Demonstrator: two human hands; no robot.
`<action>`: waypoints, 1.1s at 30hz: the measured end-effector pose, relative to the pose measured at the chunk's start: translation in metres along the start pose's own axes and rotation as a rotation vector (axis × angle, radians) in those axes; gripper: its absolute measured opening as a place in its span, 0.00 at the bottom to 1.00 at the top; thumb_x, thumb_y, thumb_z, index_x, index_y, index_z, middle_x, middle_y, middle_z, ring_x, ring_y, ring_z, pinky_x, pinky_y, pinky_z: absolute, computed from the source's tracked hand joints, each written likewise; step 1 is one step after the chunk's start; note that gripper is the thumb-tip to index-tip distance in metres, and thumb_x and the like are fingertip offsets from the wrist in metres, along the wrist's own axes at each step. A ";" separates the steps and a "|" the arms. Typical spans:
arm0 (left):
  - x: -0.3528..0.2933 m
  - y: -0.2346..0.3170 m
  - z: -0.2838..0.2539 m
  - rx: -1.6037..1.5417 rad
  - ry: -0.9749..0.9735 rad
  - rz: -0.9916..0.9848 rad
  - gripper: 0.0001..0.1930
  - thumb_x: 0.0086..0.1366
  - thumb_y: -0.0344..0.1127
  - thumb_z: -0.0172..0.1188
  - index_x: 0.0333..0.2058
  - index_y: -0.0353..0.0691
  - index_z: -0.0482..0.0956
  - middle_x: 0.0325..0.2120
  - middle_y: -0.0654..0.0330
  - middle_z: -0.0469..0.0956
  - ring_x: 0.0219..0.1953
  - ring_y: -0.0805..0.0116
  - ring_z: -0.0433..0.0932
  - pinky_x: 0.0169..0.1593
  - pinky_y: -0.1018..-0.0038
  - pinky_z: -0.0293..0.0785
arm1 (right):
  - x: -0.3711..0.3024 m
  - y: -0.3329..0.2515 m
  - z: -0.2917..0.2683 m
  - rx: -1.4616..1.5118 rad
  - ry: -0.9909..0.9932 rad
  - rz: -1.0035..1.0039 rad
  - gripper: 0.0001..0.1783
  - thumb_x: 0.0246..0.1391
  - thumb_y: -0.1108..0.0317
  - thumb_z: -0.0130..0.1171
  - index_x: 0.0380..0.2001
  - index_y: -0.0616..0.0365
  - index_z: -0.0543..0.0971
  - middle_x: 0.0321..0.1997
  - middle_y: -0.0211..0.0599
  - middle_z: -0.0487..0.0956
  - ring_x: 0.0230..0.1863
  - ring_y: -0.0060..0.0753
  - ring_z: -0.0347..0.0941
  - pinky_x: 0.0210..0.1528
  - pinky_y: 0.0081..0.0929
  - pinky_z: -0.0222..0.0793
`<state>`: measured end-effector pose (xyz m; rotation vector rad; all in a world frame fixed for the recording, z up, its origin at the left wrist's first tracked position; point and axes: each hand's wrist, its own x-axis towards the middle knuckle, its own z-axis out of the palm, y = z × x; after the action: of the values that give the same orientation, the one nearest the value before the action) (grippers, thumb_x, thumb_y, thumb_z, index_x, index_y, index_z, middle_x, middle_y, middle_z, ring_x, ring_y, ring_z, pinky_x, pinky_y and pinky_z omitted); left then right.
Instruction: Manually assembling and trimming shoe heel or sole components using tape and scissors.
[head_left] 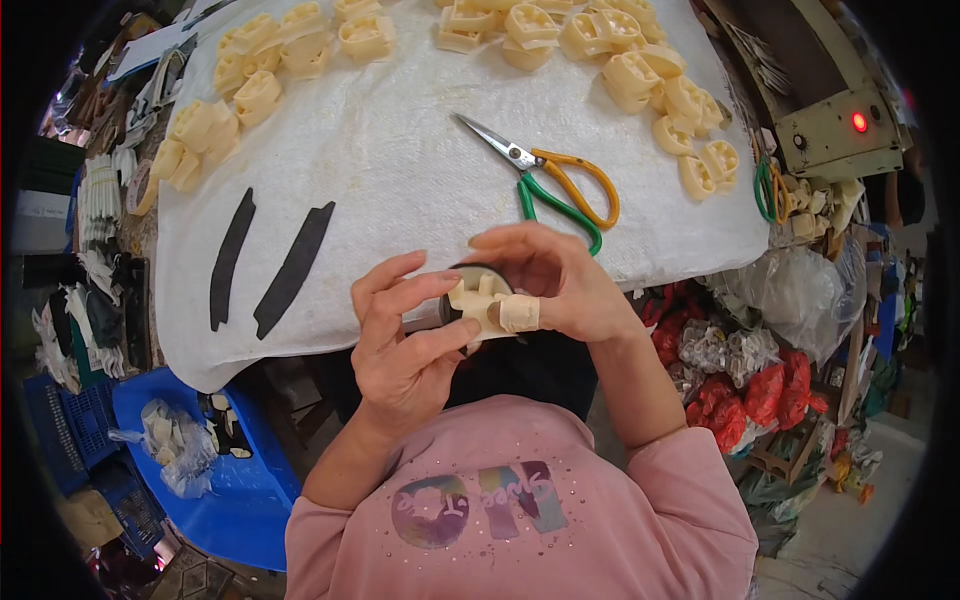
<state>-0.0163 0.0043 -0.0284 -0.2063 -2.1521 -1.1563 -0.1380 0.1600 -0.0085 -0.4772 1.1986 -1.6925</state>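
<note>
Between my two hands, just off the table's near edge, is a cream moulded plastic piece [484,291] with raised ribs inside. A black strip [496,269] curves along its far rim. My left hand [392,345] grips the piece from the left, thumb and fingers pressed on it. From the right, my right hand [575,285] curls round it, its fingers over the far side. Beige tape [518,314] wraps my right thumb. Two flat black strips, one narrower [232,260] and one wider [294,270], lie on the white cloth [400,150] left of my hands.
Scissors [540,170] with orange and green handles lie beyond my right hand. Several cream pieces [632,78] line the table's far side and corners. A blue tub [240,510] stands lower left. At right are a machine with a red light [859,122] and red bags [735,400].
</note>
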 end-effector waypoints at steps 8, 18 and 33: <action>0.003 -0.005 0.003 -0.848 -0.097 -0.582 0.42 0.63 0.55 0.47 0.65 0.36 0.40 0.56 0.49 0.61 0.56 0.57 0.65 0.57 0.65 0.63 | 0.004 -0.001 0.003 -0.724 0.051 -0.612 0.36 0.35 0.72 0.69 0.52 0.61 0.69 0.49 0.41 0.76 0.47 0.36 0.73 0.49 0.29 0.69; -0.005 0.008 0.016 -1.096 0.102 -0.807 0.23 0.65 0.39 0.44 0.56 0.41 0.53 0.44 0.53 0.68 0.37 0.66 0.74 0.40 0.71 0.75 | 0.015 0.028 0.012 -0.841 0.074 -0.719 0.36 0.36 0.67 0.69 0.52 0.57 0.69 0.51 0.37 0.72 0.39 0.42 0.70 0.47 0.33 0.67; 0.004 0.016 0.034 -0.652 0.189 -0.623 0.33 0.68 0.58 0.33 0.59 0.35 0.53 0.45 0.55 0.65 0.42 0.70 0.71 0.46 0.74 0.71 | 0.033 0.027 0.015 -0.407 -0.173 -0.526 0.07 0.55 0.65 0.52 0.34 0.56 0.76 0.41 0.37 0.72 0.44 0.35 0.68 0.46 0.29 0.67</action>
<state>-0.0291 0.0400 -0.0280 0.3085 -1.6402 -2.1197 -0.1285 0.1233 -0.0327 -1.2526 1.3692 -1.7829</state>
